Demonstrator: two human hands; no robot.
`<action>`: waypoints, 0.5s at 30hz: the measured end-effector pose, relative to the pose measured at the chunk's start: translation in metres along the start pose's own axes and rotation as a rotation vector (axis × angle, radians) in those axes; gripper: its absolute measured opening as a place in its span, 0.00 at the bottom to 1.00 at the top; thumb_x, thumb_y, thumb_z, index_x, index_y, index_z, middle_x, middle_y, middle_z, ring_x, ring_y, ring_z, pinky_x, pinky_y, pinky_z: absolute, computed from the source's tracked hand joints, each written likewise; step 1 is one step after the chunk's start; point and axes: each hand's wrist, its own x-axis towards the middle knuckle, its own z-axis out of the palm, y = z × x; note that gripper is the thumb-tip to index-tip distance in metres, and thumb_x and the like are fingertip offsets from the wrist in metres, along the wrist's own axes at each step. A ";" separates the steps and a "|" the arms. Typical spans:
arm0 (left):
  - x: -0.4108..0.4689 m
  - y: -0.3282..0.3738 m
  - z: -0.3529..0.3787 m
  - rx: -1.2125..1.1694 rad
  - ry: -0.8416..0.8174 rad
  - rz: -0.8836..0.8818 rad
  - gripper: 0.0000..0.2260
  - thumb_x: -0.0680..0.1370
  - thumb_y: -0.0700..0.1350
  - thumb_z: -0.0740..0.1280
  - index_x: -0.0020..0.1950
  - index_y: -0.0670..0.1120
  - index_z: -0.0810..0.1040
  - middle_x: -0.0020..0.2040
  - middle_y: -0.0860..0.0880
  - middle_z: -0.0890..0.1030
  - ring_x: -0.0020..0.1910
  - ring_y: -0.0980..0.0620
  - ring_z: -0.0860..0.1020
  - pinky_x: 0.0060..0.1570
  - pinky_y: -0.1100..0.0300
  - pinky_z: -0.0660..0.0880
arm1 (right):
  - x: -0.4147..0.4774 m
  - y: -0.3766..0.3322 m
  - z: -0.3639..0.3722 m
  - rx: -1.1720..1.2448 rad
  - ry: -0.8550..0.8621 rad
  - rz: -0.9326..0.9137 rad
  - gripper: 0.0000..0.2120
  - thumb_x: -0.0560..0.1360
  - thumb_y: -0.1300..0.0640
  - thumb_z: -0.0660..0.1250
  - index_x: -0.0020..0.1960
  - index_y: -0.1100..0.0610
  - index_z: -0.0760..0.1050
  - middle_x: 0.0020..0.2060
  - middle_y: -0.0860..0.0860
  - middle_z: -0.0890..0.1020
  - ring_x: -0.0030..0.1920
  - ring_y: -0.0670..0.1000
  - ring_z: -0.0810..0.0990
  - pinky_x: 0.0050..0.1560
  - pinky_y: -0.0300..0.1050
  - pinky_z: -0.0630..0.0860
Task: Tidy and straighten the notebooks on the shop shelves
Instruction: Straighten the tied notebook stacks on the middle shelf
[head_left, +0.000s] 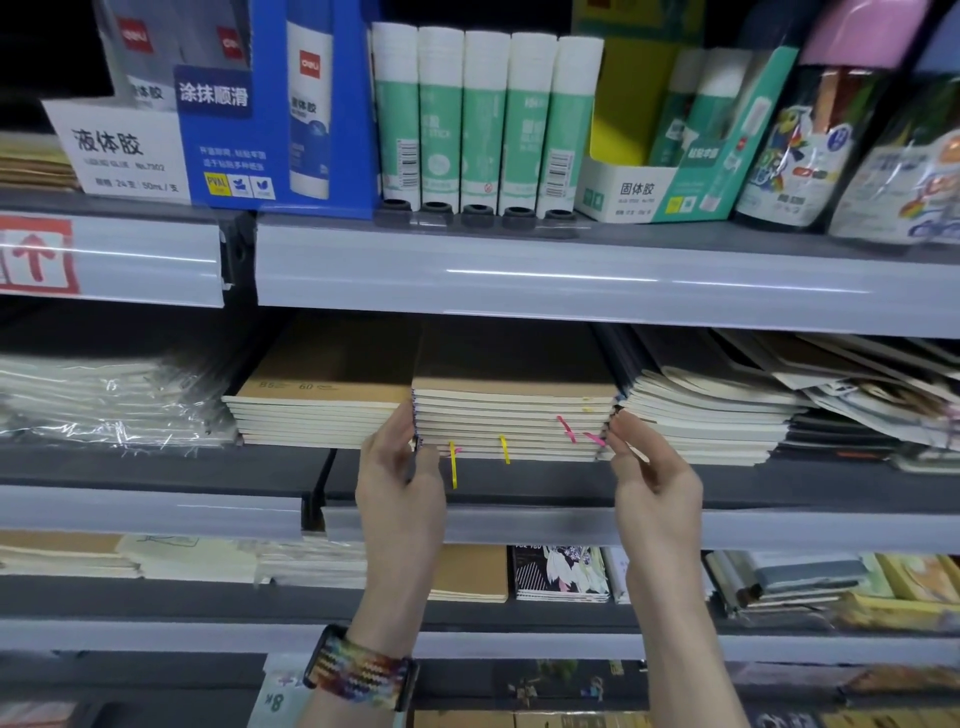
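Grip — left hand (400, 470), right hand (655, 480) — notebooks (514, 422), shelf (197, 465)

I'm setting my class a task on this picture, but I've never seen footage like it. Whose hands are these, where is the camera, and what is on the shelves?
No machine here: a person wears one camera on the head, looking forward and down, so these are their own hands. The left hand, with a woven wristband, and the right hand each take a grip on one side of the middle stack of notebooks on the grey shelf. A second stack lies left of it. Glue sticks stand on the shelf above.
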 end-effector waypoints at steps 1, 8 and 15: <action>0.000 0.000 -0.001 0.016 0.000 0.012 0.17 0.80 0.40 0.67 0.67 0.54 0.77 0.64 0.55 0.78 0.58 0.67 0.77 0.59 0.67 0.73 | 0.000 0.000 0.000 -0.003 -0.003 -0.001 0.17 0.82 0.67 0.60 0.65 0.54 0.78 0.52 0.37 0.82 0.52 0.30 0.79 0.52 0.25 0.72; 0.000 0.001 -0.002 0.075 0.005 0.061 0.17 0.81 0.37 0.64 0.68 0.53 0.76 0.63 0.53 0.78 0.48 0.72 0.78 0.45 0.77 0.72 | -0.003 0.001 0.001 -0.023 -0.006 -0.020 0.15 0.82 0.64 0.62 0.63 0.50 0.79 0.55 0.40 0.83 0.54 0.30 0.78 0.57 0.30 0.72; -0.001 0.003 -0.003 0.070 -0.007 0.055 0.18 0.81 0.36 0.64 0.65 0.56 0.77 0.63 0.53 0.79 0.51 0.72 0.78 0.51 0.74 0.72 | -0.001 0.001 0.000 -0.021 -0.012 -0.009 0.15 0.81 0.64 0.63 0.63 0.50 0.79 0.54 0.38 0.83 0.54 0.30 0.78 0.58 0.30 0.72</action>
